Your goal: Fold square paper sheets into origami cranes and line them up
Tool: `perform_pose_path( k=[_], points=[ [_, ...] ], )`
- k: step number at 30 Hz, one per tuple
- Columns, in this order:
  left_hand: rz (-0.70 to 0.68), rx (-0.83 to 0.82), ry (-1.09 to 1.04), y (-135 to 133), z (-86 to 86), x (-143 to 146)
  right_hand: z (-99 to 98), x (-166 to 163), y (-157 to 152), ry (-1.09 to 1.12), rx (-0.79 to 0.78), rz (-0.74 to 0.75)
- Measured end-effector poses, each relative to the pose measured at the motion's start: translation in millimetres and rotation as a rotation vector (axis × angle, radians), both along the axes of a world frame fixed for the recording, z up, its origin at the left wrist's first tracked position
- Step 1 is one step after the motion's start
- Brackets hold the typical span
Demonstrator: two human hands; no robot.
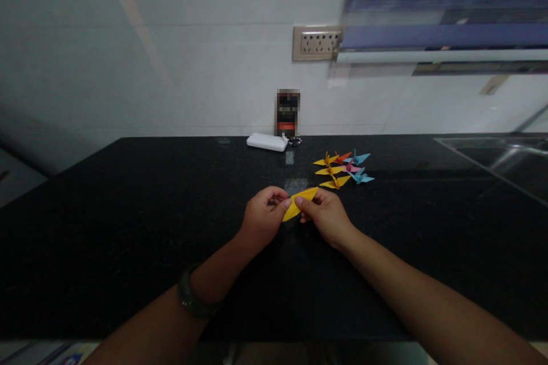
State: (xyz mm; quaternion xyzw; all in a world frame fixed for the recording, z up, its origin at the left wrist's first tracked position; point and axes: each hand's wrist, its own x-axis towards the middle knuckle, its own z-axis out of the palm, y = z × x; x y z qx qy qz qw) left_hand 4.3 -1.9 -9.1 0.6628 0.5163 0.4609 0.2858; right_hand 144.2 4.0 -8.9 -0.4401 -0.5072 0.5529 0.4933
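A folded piece of yellow paper (303,201), pointed at its ends, is held between both hands above the black countertop. My left hand (266,214) pinches its left side between thumb and fingers. On the right side, my right hand (327,214) grips it, the thumb lying on the paper's face and the fingers behind. Just beyond my right hand stand several folded paper cranes: a yellow crane (336,182) is closest, with a blue crane (362,176), a pink crane (350,167) and an orange crane (342,158) among them.
A white power bank (268,142) lies near the wall, beside a dark beaded loop (295,141). Behind it a blurred-out phone-like object (287,113) leans on the wall. The black countertop (128,199) reaches a sink edge (492,168) at right. A socket panel (317,43) is above.
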Motion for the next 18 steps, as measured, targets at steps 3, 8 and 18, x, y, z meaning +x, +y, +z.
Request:
perform_pose_path(
  k=[3,8,18],
  points=[
    [0.045,0.246,0.131,-3.3,3.3,-0.8,0.8,0.2,-0.4,-0.027,0.017,-0.009],
    [0.049,0.360,0.280,-5.2,2.1,-1.8,2.1,-0.1,-1.5,-0.053,0.021,0.003],
    [0.007,0.287,0.347,-4.5,5.2,-1.0,-4.0,2.4,1.6,-0.132,0.085,0.046]
  ],
)
